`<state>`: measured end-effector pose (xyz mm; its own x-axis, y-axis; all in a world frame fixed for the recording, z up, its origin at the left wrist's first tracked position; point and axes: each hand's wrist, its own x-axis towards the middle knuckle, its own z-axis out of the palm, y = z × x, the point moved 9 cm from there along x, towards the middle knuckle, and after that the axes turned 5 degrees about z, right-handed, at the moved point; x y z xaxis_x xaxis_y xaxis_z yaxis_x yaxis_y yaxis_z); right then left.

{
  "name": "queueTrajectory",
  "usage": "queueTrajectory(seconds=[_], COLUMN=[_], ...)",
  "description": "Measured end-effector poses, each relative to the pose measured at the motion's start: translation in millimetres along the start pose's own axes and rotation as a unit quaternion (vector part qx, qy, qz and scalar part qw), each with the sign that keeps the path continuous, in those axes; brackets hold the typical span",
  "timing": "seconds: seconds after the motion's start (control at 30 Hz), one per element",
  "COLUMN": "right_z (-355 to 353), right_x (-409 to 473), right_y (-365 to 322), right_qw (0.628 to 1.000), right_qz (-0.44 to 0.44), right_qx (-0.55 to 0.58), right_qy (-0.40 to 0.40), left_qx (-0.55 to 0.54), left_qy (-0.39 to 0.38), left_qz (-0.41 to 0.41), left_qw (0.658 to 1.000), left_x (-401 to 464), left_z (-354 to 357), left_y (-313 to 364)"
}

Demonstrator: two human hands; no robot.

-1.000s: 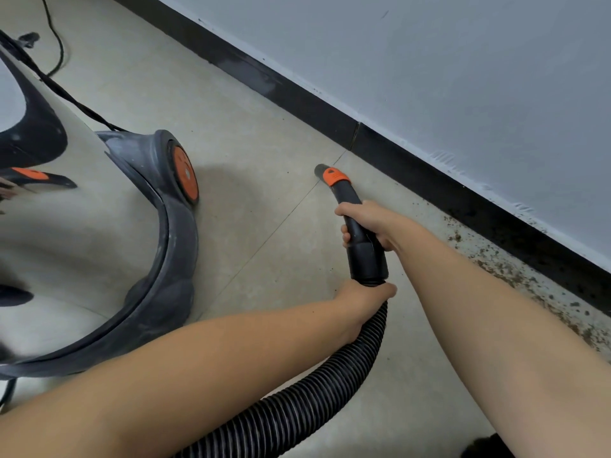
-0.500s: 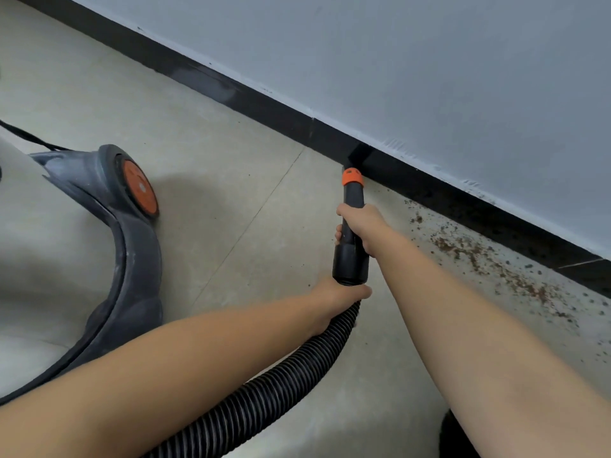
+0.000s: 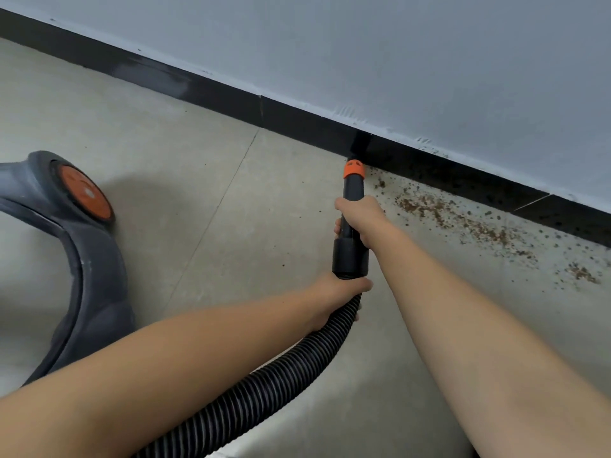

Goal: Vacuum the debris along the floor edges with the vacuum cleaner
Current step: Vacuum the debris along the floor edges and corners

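Observation:
A black vacuum nozzle with an orange collar points at the foot of the black skirting board. My right hand grips the nozzle tube just below the collar. My left hand holds the ribbed black hose where it joins the nozzle's thick cuff. Brown debris lies scattered along the floor edge to the right of the nozzle tip. The nozzle tip touches the skirting board at the debris's left end.
The vacuum cleaner's grey body with an orange wheel cap stands on the left. A pale wall rises above the skirting board. The beige tiled floor stretches between the vacuum body and the nozzle.
The nozzle has moved forward and right, up against the skirting board beside the debris. The view has shifted right, so less of the vacuum body shows.

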<state>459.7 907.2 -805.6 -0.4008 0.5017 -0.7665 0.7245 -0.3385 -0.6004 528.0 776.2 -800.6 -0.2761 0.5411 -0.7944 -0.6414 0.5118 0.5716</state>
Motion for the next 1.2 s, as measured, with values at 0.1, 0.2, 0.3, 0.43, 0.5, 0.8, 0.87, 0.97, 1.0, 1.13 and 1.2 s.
queueTrajectory(seconds=[0.1, 0.2, 0.3, 0.43, 0.5, 0.8, 0.87, 0.97, 1.0, 1.13, 1.2], right_z=[23, 48, 49, 17, 3, 41, 33, 8, 2, 11, 28], right_x=[-16, -32, -38, -30, -28, -68, -70, -71, -71, -82, -91], right_y=[1, 5, 10, 22, 27, 47, 53, 67, 71, 81, 83], right_qw=[0.997, 0.988, 0.987, 0.998, 0.999, 0.979, 0.984, 0.992, 0.993, 0.986, 0.977], right_qz=[-0.004, 0.003, 0.008, 0.017, 0.023, 0.031, 0.03, 0.036, 0.04, 0.046, 0.053], right_qx=[-0.019, -0.052, -0.047, 0.001, 0.02, -0.045, -0.029, 0.022, 0.035, 0.001, -0.026], right_qy=[-0.075, -0.146, -0.151, -0.064, -0.044, -0.194, -0.172, -0.117, -0.108, -0.158, -0.204], left_qx=[-0.018, -0.056, -0.054, -0.004, 0.016, -0.023, -0.011, 0.027, 0.032, 0.005, -0.022], left_qy=[0.015, 0.042, 0.051, 0.029, 0.021, 0.057, 0.043, 0.017, 0.011, 0.021, 0.046], left_qz=[-0.016, -0.024, -0.024, -0.029, -0.031, -0.038, -0.047, -0.051, -0.05, -0.057, -0.058], left_qw=[1.0, 0.997, 0.997, 0.999, 0.999, 0.997, 0.998, 0.998, 0.998, 0.998, 0.997], left_x=[-10, -21, -28, -33, -35, -56, -60, -67, -69, -80, -87], left_z=[-4, -5, -4, 3, 9, 18, 21, 29, 33, 41, 39], left_y=[-12, -23, -29, -26, -24, -57, -61, -65, -66, -80, -86])
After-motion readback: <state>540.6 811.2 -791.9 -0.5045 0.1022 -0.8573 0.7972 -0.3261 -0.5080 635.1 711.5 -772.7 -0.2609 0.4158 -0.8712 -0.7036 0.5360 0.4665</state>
